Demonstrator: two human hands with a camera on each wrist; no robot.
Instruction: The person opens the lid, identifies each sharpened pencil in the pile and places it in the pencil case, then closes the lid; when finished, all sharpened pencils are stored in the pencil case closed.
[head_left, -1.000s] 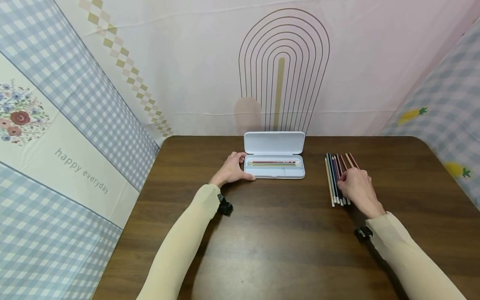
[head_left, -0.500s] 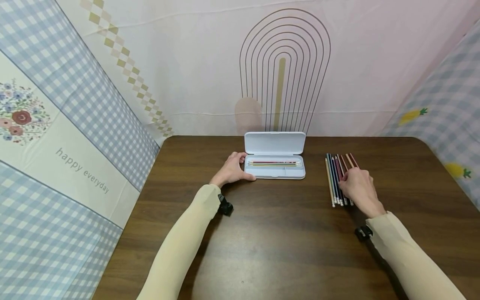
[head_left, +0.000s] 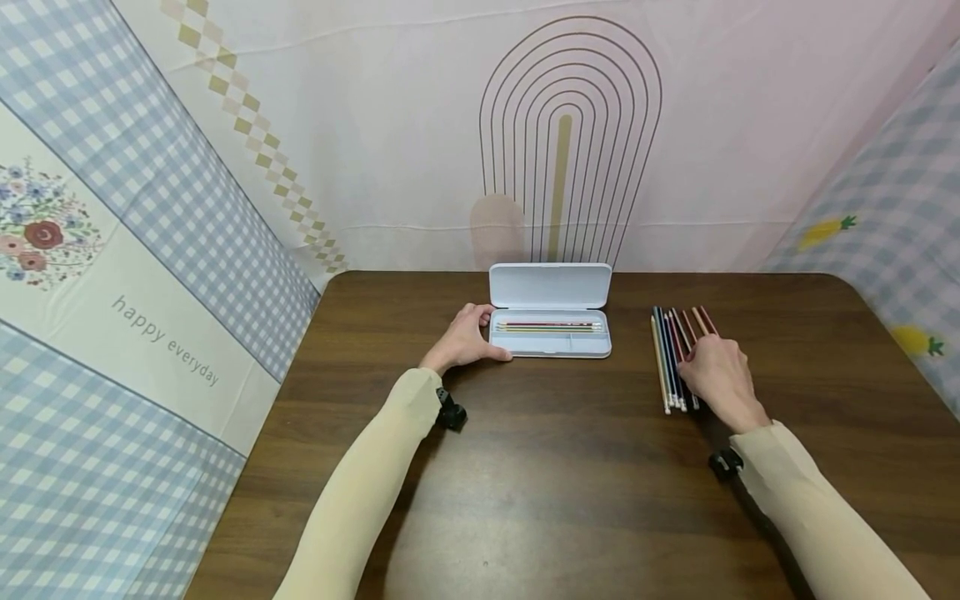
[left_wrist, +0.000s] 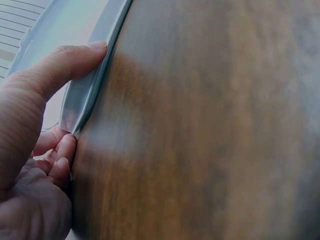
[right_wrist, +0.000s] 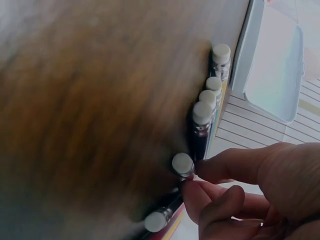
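In the head view, a pale blue pencil case (head_left: 527, 343) lies with its lid raised near the table's far edge. Several pencils (head_left: 547, 327) lie lengthwise in its rear compartment. My left hand (head_left: 460, 340) holds the case's left end, thumb on the front rim and fingers round the back corner. To the right, a row of pencils (head_left: 663, 358) lies on the table, white erasers towards me. My right hand (head_left: 718, 375) is over the right side of that row. In the right wrist view, its thumb and index finger pinch one pencil (right_wrist: 183, 164) near the eraser end.
The brown wooden table (head_left: 525, 475) extends in front of both hands and between the case and the loose pencils. A pale patterned cloth (head_left: 405, 150) hangs right behind the table's far edge.
Pencil ends beneath my right hand have shifted slightly, and its fingers have moved only a little among them. My left hand and the pencil case stay in place.
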